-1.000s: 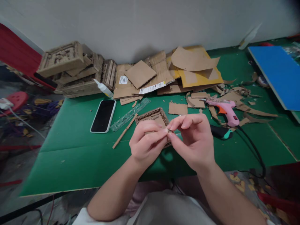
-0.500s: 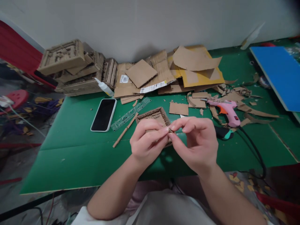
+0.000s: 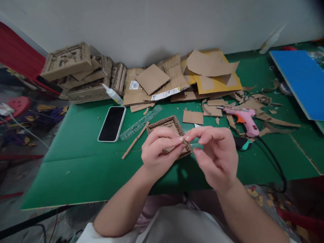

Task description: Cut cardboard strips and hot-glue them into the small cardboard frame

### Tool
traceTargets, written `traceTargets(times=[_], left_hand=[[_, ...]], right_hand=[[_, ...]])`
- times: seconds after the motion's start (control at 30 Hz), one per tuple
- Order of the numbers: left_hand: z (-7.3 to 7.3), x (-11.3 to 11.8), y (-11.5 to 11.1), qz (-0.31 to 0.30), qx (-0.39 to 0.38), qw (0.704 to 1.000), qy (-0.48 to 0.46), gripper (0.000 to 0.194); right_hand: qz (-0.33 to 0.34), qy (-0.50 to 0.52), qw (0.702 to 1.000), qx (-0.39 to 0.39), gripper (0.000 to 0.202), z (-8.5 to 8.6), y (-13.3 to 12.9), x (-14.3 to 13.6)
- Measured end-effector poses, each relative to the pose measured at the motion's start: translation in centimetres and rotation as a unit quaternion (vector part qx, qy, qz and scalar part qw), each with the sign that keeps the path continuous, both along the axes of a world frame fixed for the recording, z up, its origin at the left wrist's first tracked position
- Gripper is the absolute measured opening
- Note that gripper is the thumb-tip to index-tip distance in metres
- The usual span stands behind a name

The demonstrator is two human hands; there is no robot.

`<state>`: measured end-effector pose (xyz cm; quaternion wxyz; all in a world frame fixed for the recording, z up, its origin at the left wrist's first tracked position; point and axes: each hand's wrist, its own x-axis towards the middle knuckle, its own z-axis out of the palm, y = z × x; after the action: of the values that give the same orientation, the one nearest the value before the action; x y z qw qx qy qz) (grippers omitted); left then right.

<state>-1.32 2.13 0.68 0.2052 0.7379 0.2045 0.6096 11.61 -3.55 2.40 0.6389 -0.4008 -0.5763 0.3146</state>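
Observation:
Above a small cardboard tray (image 3: 165, 120) on the green table, my left hand (image 3: 160, 148) pinches a small piece of cardboard (image 3: 185, 141) between thumb and forefinger. The piece is mostly covered by the fingertips. My right hand (image 3: 217, 155) is beside it, its forefinger touching the piece's end while the thumb is spread away. Corrugated strips line the tray's walls, and the hands hide its near part. Left of the tray lie a thin cardboard strip (image 3: 135, 141) and a clear ruler (image 3: 141, 123).
A phone (image 3: 112, 124) lies to the left, near a glue bottle (image 3: 113, 94) and stacked cardboard frames (image 3: 76, 74). Cardboard sheets (image 3: 153, 79) rest along the wall. At right are a pink glue gun (image 3: 244, 119) with a black cable, cardboard scraps and a blue board (image 3: 301, 81).
My right thumb has parted from the forefinger and moved right and down, opening the pinch. My left hand still holds the piece. More of the tray's right corner shows.

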Motion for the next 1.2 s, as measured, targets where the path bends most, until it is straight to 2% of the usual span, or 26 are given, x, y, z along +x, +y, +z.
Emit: traceTargets(times=[0.57,0.7,0.87,1.2], left_hand=[[0.00,0.08,0.05,-0.022,-0.024,0.999,-0.010,0.023],[-0.15,0.13,0.05,-0.022,-0.032,0.999,-0.014,0.022],[-0.28,0.08,0.03,-0.024,-0.035,0.999,-0.022,0.024],[-0.19,0.05,0.02,-0.026,-0.033,0.999,-0.020,0.023]], right_hand=[[0.014,-0.010,0.999,0.027,0.031,-0.01,-0.10,0.15],[0.009,0.057,0.998,0.005,0.027,-0.05,-0.11,-0.01],[0.034,0.138,0.990,-0.007,0.024,0.15,0.08,-0.28],[0.027,0.151,0.988,-0.014,0.023,0.37,0.02,-0.37]])
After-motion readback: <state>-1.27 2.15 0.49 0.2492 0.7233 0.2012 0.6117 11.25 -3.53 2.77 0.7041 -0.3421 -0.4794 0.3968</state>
